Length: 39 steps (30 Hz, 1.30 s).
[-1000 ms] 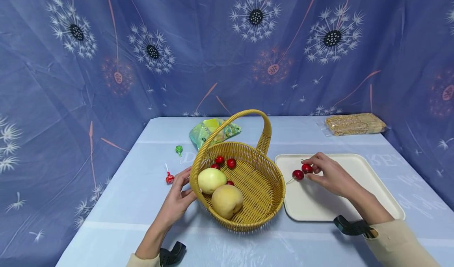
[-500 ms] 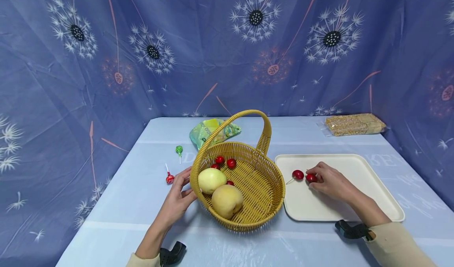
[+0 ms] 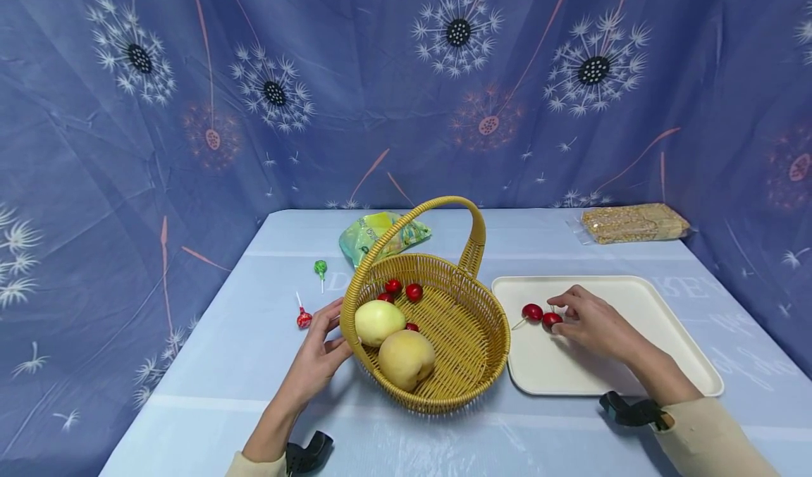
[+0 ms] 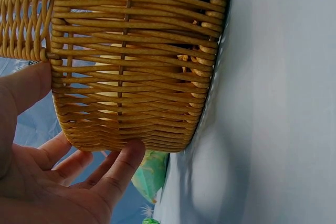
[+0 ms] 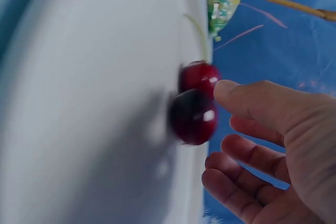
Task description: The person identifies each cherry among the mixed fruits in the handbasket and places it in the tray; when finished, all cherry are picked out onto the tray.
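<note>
My left hand [image 3: 320, 350] rests against the left side of the wicker basket [image 3: 466, 343]; in the left wrist view its thumb lies by the handle's base and its relaxed fingers [image 4: 123, 169] touch the woven wall. In the basket are a pale yellow-green fruit [image 3: 379, 323], a yellow peach-like fruit [image 3: 407, 359] and several cherries [image 3: 414, 292]. My right hand [image 3: 599, 325] is over the cream tray [image 3: 641, 329], thumb and index finger parted around a cherry [image 3: 551, 321]. That cherry lies on the tray beside a second, stemmed cherry [image 3: 532, 313]. The right wrist view shows the thumb tip close to them.
Left of the basket lie a green lollipop [image 3: 320, 268] and a red lollipop [image 3: 304, 318]. A green-yellow plastic bag [image 3: 368, 234] sits behind the basket. A packaged grain bar [image 3: 634, 222] lies at the back right. Patterned blue cloth [image 3: 380, 96] walls in the table.
My right hand held a cherry over the tray, set it down beside the other cherry, and its fingers have parted from it. The left hand and basket stay put.
</note>
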Tool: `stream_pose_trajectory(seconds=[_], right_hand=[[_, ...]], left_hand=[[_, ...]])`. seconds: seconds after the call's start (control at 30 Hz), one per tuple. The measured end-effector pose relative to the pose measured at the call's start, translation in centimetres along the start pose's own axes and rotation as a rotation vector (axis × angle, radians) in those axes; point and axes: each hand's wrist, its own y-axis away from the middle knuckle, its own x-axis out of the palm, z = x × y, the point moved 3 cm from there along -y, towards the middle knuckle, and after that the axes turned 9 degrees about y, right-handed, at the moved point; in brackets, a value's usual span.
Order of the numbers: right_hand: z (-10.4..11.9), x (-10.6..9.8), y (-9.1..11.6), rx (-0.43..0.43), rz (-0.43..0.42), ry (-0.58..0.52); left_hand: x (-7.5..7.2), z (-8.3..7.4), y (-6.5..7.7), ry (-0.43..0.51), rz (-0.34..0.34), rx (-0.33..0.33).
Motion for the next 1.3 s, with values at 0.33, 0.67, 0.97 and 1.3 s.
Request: stream_pose_trajectory(seconds=[0.33, 0.67, 0.97, 1.3], right_hand=[[3.6, -2.7, -1.3, -0.143, -0.126, 0.008], [9.6, -4.7, -3.5, -0.281, -0.1, -0.028], [13.9, -5.6, -5.8, -0.404, -0.056, -0.056], [17.0, -4.2, -9.0, -0.508, -0.002, -0.053]], left_hand=[[0.0, 0.0, 0.0, -0.011, 0.001, 0.004], [-0.1, 0.1, -0.1, 0.005, -0.005, 0.035], [0.0, 0.2, -0.1, 0.019, 0.0, 0.017], [0.0, 0.2, -0.1, 0.008, -0.004, -0.005]])
